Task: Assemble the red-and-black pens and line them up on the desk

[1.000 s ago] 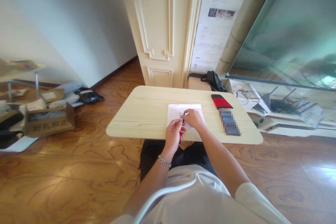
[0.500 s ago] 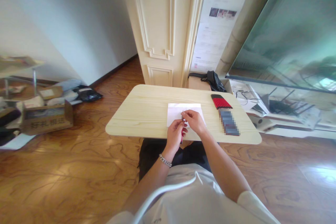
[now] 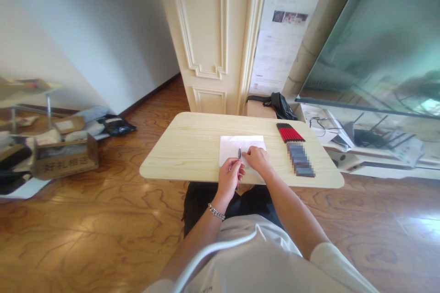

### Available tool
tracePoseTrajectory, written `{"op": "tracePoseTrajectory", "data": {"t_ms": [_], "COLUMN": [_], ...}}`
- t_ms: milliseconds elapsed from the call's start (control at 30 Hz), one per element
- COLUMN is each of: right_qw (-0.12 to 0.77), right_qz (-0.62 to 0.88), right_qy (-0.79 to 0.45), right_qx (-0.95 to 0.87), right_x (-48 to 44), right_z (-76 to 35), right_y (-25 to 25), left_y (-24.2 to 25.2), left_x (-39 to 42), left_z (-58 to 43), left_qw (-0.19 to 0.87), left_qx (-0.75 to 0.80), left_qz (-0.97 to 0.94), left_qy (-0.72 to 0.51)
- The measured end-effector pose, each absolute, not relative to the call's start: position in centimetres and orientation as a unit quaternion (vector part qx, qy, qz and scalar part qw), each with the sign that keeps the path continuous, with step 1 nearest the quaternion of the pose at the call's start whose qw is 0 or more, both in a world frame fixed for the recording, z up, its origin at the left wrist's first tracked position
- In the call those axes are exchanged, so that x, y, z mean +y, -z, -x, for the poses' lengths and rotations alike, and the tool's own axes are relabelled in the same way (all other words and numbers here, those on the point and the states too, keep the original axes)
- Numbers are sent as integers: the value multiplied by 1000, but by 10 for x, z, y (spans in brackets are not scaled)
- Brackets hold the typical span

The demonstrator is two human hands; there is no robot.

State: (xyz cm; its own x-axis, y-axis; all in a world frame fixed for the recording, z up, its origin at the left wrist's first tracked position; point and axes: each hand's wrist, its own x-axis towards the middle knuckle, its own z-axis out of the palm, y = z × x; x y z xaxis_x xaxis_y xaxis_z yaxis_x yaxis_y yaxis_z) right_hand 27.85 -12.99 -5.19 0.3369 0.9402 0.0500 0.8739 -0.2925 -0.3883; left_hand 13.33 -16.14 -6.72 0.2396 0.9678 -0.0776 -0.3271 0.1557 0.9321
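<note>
My left hand (image 3: 228, 178) is closed round a red and black pen (image 3: 239, 152) near the table's front edge. The pen's narrow tip points away from me, over white paper (image 3: 227, 145), and its red lower end shows below my fingers. Just right of the tip is my right hand (image 3: 258, 160), its thumb and fingertips pinched together over the paper. Whatever they hold, if anything, is too small to make out. A row of red pens with black ends (image 3: 290, 133) lies at the right of the table.
The pale wooden table (image 3: 182, 146) has rounded corners. Beside its right edge, below the red pens, lies a dark pixelated item (image 3: 300, 159). A black bag (image 3: 280, 105) sits on a box behind the table. Cardboard boxes (image 3: 65, 160) and parcels are on the floor at left.
My right hand has moved off the pen's upper end, slightly right and down, and the narrow tip now shows. My left hand still holds the pen in nearly the same place.
</note>
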Motion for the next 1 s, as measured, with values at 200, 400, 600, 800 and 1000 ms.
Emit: {"op": "tracePoseTrajectory", "data": {"t_ms": [200, 400, 600, 800, 1000], "right_qw": [340, 476, 499, 291, 281], "right_qz": [729, 557, 632, 776, 783], "right_qy": [-190, -359, -332, -176, -126], "right_qx": [-563, -578, -492, -531, -540], "right_x": [-141, -162, -133, -115, -125], "right_z": [-279, -277, -304, -302, -287], "right_y": [49, 38, 38, 58, 55], "left_y": [68, 65, 65, 64, 56], "left_x": [-162, -167, -167, -165, -166], "left_z": [-134, -140, -138, -135, -131], "left_qw": [659, 675, 675, 707, 739], "left_qx": [375, 353, 371, 362, 356], "left_qz": [-429, -452, -451, -396, -352], "left_qy": [-491, -464, -450, -460, -452]}}
